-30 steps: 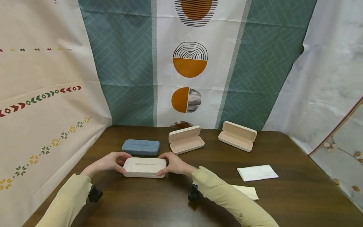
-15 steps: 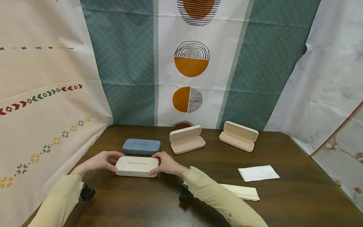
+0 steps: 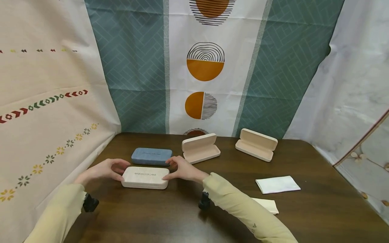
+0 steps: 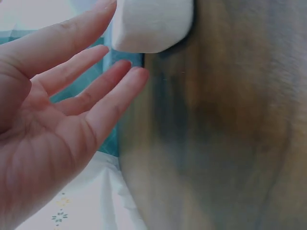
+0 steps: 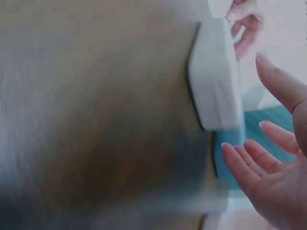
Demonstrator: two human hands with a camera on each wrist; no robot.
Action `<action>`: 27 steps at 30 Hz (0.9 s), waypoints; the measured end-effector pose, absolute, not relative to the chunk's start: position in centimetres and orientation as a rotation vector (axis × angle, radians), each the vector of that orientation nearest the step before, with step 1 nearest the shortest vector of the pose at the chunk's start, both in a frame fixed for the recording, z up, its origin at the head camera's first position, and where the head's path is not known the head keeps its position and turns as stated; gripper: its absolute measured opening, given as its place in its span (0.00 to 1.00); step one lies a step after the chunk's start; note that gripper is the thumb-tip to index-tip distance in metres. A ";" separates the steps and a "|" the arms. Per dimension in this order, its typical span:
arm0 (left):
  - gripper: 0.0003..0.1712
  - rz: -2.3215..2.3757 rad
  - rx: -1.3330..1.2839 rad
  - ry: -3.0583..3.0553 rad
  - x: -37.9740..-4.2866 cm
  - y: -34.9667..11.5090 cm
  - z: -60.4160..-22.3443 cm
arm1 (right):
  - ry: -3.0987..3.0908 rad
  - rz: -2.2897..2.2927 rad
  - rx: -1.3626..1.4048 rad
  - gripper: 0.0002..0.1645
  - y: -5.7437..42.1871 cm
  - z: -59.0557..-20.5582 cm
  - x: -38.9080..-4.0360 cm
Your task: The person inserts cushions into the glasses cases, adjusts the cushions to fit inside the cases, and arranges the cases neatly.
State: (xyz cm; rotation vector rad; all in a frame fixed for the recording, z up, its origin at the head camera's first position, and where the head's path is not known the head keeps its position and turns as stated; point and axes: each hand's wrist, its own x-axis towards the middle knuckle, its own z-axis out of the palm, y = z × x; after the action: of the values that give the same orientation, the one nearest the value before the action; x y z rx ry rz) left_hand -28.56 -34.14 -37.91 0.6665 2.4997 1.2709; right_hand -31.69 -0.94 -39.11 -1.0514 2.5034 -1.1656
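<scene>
A closed white glasses case (image 3: pixel 145 178) with printed lettering lies flat on the dark wooden table (image 3: pixel 170 216). Just behind it is a closed blue glasses case (image 3: pixel 151 157). My left hand (image 3: pixel 104 170) is at the white case's left end, its fingers spread and holding nothing; the left wrist view shows the thumb tip close by the case's end (image 4: pixel 151 26). At the other end is my right hand (image 3: pixel 183 170), thumb near the corner. In the right wrist view a gap shows between its parted fingers (image 5: pixel 240 165) and the white case.
Two glasses cases with raised lids and pale linings, one mid-table (image 3: pixel 200 148) and one further right (image 3: pixel 256 145), stand along the back. A folded white cloth (image 3: pixel 277 185) lies at the right; a cream cloth (image 3: pixel 268 205) is partly hidden by the right sleeve. Patterned fabric (image 3: pixel 136 67) hangs behind.
Both hands moved the white case left, in front of the blue one. Since half a second ago they have let go of it, and the right hand has drawn away to the right.
</scene>
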 end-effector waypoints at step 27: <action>0.24 1.222 0.931 2.335 -31.5 -15.6 -32.9 | 2.460 -1.060 -1.089 0.15 17.4 -35.5 -33.5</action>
State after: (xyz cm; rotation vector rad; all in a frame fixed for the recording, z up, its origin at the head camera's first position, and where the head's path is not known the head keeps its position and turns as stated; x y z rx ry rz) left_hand -31.53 -15.62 -32.91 0.9309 2.3346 1.2219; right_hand -33.54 17.41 -35.52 -1.0886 2.4601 -1.0596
